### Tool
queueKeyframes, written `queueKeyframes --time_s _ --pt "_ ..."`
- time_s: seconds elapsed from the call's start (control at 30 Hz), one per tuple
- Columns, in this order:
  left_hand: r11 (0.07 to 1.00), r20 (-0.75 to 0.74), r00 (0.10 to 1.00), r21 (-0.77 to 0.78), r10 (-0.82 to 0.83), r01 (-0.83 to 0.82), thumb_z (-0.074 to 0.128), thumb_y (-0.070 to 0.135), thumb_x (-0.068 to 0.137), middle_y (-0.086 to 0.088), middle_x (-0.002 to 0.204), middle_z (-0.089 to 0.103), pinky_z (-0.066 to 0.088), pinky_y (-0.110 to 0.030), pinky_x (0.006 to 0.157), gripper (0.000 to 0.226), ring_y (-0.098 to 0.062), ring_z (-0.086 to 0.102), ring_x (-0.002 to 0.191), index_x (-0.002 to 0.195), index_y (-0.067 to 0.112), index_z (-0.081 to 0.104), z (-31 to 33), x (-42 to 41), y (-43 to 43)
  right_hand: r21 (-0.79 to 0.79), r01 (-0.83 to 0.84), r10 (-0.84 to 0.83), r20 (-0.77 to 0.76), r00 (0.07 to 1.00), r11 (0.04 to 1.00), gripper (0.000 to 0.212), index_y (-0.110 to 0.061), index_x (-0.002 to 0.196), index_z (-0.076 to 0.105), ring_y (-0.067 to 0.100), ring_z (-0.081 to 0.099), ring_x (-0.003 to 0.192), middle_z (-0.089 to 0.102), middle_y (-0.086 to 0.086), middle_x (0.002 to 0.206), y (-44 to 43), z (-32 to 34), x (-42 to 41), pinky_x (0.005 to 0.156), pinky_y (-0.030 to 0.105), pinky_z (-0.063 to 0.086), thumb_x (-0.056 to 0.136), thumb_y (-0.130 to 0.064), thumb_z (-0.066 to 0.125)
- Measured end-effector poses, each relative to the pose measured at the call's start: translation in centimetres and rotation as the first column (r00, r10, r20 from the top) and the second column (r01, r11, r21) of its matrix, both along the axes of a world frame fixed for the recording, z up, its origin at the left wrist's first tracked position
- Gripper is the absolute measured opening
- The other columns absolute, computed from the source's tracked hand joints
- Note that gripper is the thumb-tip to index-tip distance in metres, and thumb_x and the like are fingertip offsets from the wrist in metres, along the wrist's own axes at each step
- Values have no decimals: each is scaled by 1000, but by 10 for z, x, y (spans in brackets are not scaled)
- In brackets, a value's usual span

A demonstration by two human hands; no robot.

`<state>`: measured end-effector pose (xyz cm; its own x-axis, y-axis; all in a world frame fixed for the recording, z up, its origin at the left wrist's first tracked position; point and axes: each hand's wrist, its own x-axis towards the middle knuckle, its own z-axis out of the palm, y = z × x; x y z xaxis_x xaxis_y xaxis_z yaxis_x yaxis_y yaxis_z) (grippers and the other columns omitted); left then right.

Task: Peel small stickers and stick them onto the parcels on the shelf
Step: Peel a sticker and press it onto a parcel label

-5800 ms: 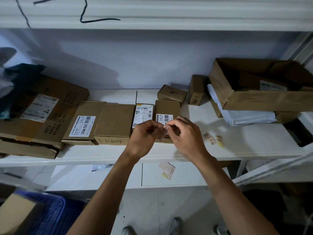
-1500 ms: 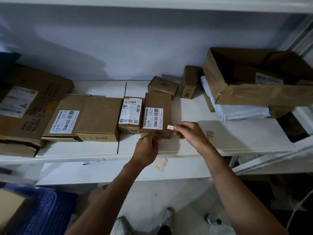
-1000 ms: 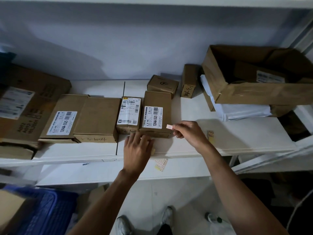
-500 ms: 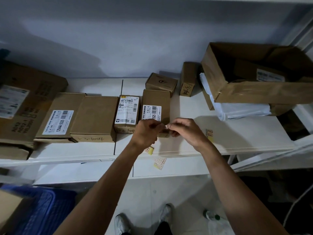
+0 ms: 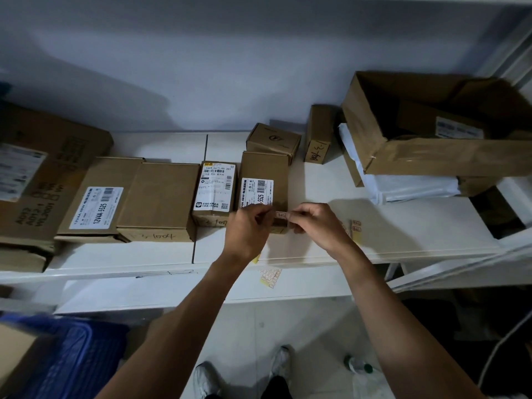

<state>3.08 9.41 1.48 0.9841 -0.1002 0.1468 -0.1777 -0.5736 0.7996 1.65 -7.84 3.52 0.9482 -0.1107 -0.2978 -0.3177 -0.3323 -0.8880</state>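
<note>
On the shelf (image 5: 403,226), two labelled parcels (image 5: 214,191) (image 5: 263,182) lie side by side at the middle. A small box (image 5: 273,141) sits behind them, a big open carton (image 5: 431,133) far right, flat boxes (image 5: 129,200) left.

My parcels (image 5: 263,180) are matt brown cardboard with glossy paper labels (image 5: 257,193); the shelf (image 5: 403,226) looks smooth white.

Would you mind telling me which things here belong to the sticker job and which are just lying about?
Part of the job:
small sticker pinched between left hand and right hand
labelled parcel behind them
neighbouring parcel
sticker sheet on the lower shelf

Just lying about:
open carton
blue crate
bottle on the floor
</note>
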Motion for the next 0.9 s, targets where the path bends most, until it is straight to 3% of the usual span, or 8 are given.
queueKeyframes --time_s 0.13,0.23,0.37,0.53,0.9 --pt "993 230 973 114 -12 -15 67 16 90 -6 94 74 56 -34 67 14 -25 68 82 102 16 75 -6 0 1 41 25 -24 -14 1000 999 10 -13 86 76 10 63 62 73 4 75 0 -1 0 65 21 52 92 -14 69" --pt "983 294 952 183 -80 26 67 9 87 -8 102 73 56 -37 74 22 -28 67 93 108 14 73 -10 1 3 57 39 -38 -19 999 998 11 -12 85 76 11 63 63 72 6 74 -1 -4 1 66 23 53 93 -13 69" --pt "975 288 948 209 -138 79 65 7 86 -9 104 73 58 -42 76 26 -29 68 96 111 12 72 -12 -1 3 87 40 -39 -16 999 995 13 -4 90 75 12 63 63 71 9 75 0 -4 0 60 20 52 95 -11 66" --pt "974 262 955 211 -141 86 64 10 87 -7 107 73 58 -43 79 27 -28 68 99 113 14 70 -14 -3 4 67 39 -39 1 999 997 20 3 89 72 19 61 65 71 11 74 -1 -2 -2 64 31 48 95 -14 63" --pt "970 264 950 214 -168 113 61 4 85 -7 107 74 58 -42 79 29 -27 67 100 111 13 71 -13 -5 6 82 33 -32 -5 999 996 24 6 89 69 17 60 63 70 10 74 2 2 -3 60 28 46 96 -15 59"
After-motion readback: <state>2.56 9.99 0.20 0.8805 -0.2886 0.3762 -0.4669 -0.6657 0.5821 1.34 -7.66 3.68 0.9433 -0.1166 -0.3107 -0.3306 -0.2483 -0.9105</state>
